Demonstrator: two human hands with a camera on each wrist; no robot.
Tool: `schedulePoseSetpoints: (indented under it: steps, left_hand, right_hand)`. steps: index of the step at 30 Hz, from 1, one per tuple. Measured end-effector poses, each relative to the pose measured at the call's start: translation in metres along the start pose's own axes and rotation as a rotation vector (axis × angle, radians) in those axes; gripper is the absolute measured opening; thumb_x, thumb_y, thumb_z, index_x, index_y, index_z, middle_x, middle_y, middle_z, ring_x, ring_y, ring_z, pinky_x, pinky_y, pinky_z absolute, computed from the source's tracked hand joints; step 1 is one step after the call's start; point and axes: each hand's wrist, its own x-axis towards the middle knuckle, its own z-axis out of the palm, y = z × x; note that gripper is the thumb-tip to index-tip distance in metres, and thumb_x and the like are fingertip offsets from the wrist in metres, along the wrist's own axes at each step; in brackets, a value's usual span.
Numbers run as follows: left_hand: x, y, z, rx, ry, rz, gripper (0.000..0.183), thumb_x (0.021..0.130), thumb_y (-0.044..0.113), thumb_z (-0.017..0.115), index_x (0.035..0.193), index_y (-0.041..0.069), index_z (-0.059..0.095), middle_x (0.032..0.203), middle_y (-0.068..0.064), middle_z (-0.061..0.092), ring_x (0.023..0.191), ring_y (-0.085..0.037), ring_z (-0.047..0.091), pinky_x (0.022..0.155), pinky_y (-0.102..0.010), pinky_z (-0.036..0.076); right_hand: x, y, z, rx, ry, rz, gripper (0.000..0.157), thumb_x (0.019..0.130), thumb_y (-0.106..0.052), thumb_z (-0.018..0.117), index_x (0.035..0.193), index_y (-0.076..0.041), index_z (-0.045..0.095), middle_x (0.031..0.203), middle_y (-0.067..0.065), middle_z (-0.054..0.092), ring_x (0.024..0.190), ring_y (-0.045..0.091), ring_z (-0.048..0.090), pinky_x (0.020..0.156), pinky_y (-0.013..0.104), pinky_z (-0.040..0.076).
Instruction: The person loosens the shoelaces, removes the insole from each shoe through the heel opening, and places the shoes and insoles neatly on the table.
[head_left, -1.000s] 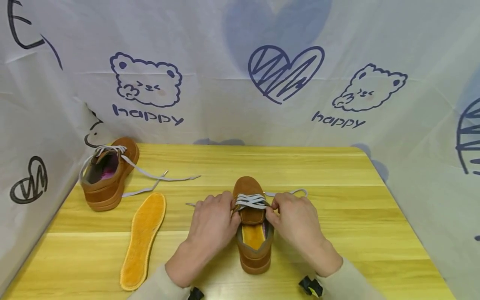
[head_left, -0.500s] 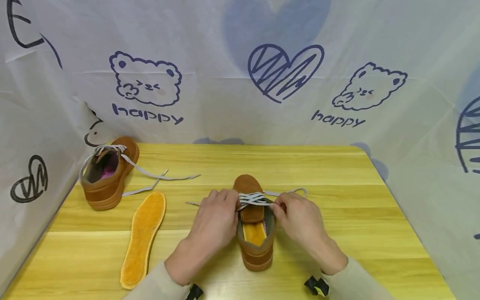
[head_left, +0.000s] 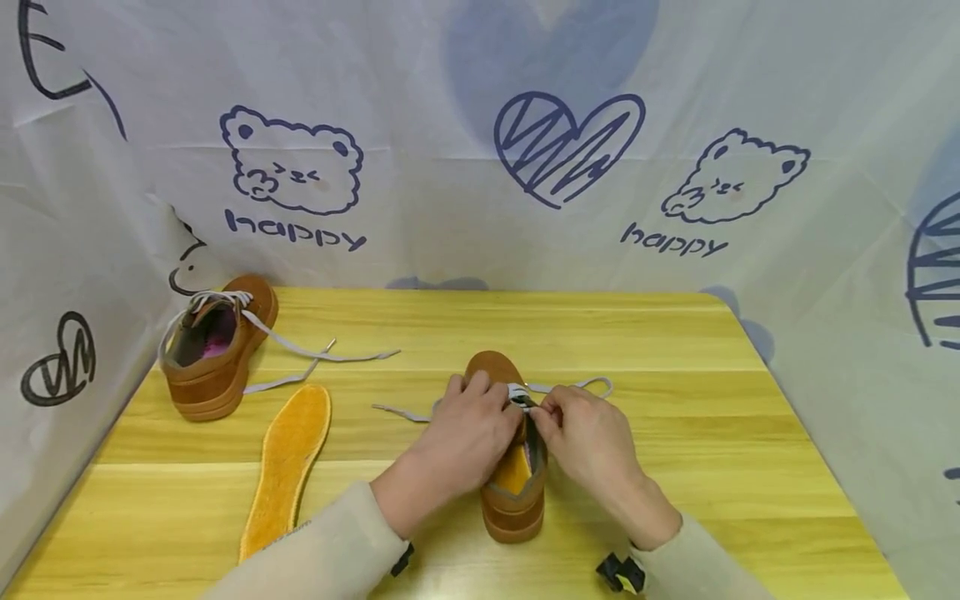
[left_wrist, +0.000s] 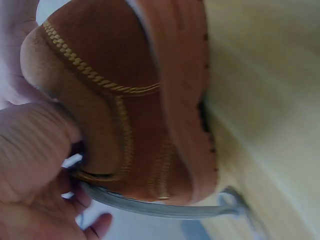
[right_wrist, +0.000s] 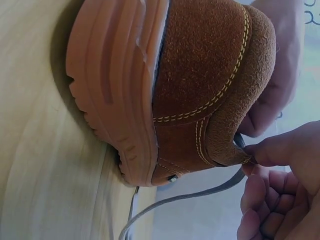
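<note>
A brown suede lace-up shoe [head_left: 513, 517] stands on the table, heel toward me, with a yellow-orange insole [head_left: 514, 468] showing inside. My left hand [head_left: 472, 429] lies across its tongue from the left, fingers bent over the white laces [head_left: 516, 392] and hiding most of them. In the left wrist view its thumb [left_wrist: 35, 142] is at the shoe opening; I cannot tell whether it pinches anything. My right hand [head_left: 592, 429] pinches the right eyelet flap, thumb and forefinger at its edge in the right wrist view. A loose lace [right_wrist: 185, 197] hangs close by.
A second brown shoe [head_left: 210, 392], its laces trailing, stands at the table's back left. Another yellow-orange insole [head_left: 288, 458] lies in front of it, partly covered by my left sleeve [head_left: 322, 550]. A printed cloth [head_left: 435, 208] hangs behind the wooden table [head_left: 712, 467].
My left hand has moved right, from the shoe's left side to over the tongue and laces. The right hand first moved slightly outward, then back toward the shoe.
</note>
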Motion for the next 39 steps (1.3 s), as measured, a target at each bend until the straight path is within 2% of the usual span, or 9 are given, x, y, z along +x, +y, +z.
schedulePoseSetpoints:
  steps: [5,10,17,19,23,27,32,35,39]
  left_hand:
    - [0.006,0.004,-0.001,0.082,-0.095,-0.032,0.010,0.104,0.028,0.066,0.103,0.018,0.066,0.093,-0.001,0.059,0.092,-0.025,0.049,0.086,-0.046,0.045]
    - [0.007,0.004,0.001,0.073,-0.090,-0.051,0.010,0.104,0.028,0.067,0.105,0.019,0.065,0.094,-0.001,0.059,0.093,-0.026,0.050,0.086,-0.046,0.046]
    - [-0.001,-0.006,-0.005,-0.054,0.085,-0.042,0.023,0.093,0.034,0.077,0.102,0.016,0.067,0.092,0.000,0.065,0.086,-0.023,0.053,0.075,-0.039,0.048]
    - [-0.002,-0.010,-0.007,-0.097,0.131,-0.036,0.021,0.091,0.032,0.077,0.099,0.016,0.067,0.092,0.001,0.067,0.083,-0.022,0.054,0.072,-0.038,0.048]
    - [0.001,-0.019,-0.008,-0.164,0.212,-0.039,0.013,0.093,0.027,0.075,0.092,0.016,0.067,0.088,0.002,0.069,0.078,-0.021,0.054,0.066,-0.035,0.048]
    - [0.005,-0.024,-0.008,-0.187,0.242,-0.053,0.014,0.096,0.026,0.074,0.089,0.017,0.066,0.084,0.003,0.066,0.075,-0.020,0.052,0.063,-0.033,0.046]
    - [0.006,-0.022,-0.004,-0.183,0.280,-0.085,0.013,0.098,0.024,0.071,0.090,0.014,0.067,0.084,0.001,0.066,0.073,-0.020,0.054,0.061,-0.032,0.046]
    - [0.006,-0.020,-0.001,-0.198,0.306,-0.102,0.012,0.098,0.023,0.070,0.091,0.013,0.068,0.084,-0.001,0.067,0.072,-0.021,0.055,0.061,-0.032,0.048]
    - [0.004,-0.019,0.000,-0.234,0.305,-0.102,0.013,0.098,0.023,0.072,0.092,0.013,0.068,0.083,0.000,0.066,0.073,-0.020,0.055,0.064,-0.031,0.049]
  right_hand:
    - [0.000,0.000,0.000,0.016,-0.012,0.013,0.028,0.096,-0.021,0.079,0.076,-0.016,0.061,0.068,-0.003,0.054,0.057,0.010,0.047,0.051,0.029,0.040]
    - [-0.001,0.000,0.000,0.018,-0.015,0.019,0.029,0.096,-0.021,0.079,0.075,-0.016,0.059,0.067,-0.004,0.052,0.057,0.010,0.046,0.052,0.029,0.040]
    - [-0.001,0.001,0.000,0.021,-0.014,0.024,0.028,0.095,-0.022,0.080,0.076,-0.017,0.060,0.067,-0.005,0.052,0.057,0.010,0.046,0.052,0.029,0.039]
    - [-0.001,0.002,0.001,0.014,-0.008,0.019,0.028,0.095,-0.022,0.080,0.076,-0.017,0.060,0.067,-0.005,0.052,0.057,0.010,0.045,0.052,0.029,0.039]
    - [-0.002,0.003,0.002,-0.017,0.013,-0.016,0.027,0.094,-0.022,0.081,0.077,-0.015,0.061,0.069,-0.005,0.053,0.056,0.009,0.045,0.050,0.027,0.038]
    - [-0.005,0.002,0.005,-0.053,0.041,-0.067,0.027,0.090,-0.027,0.086,0.082,-0.012,0.065,0.073,-0.003,0.060,0.056,0.008,0.044,0.048,0.025,0.038]
    - [-0.004,0.001,0.007,-0.077,0.061,-0.089,0.036,0.082,-0.037,0.092,0.084,-0.011,0.068,0.073,-0.002,0.061,0.053,0.008,0.042,0.045,0.025,0.034]
    - [-0.004,0.002,0.010,-0.097,0.088,-0.095,0.034,0.085,-0.036,0.090,0.083,-0.011,0.067,0.071,-0.002,0.059,0.051,0.008,0.042,0.044,0.026,0.034]
    - [-0.002,0.005,0.012,-0.112,0.130,-0.114,0.029,0.090,-0.029,0.086,0.081,-0.011,0.066,0.071,-0.002,0.060,0.052,0.010,0.043,0.045,0.027,0.037]
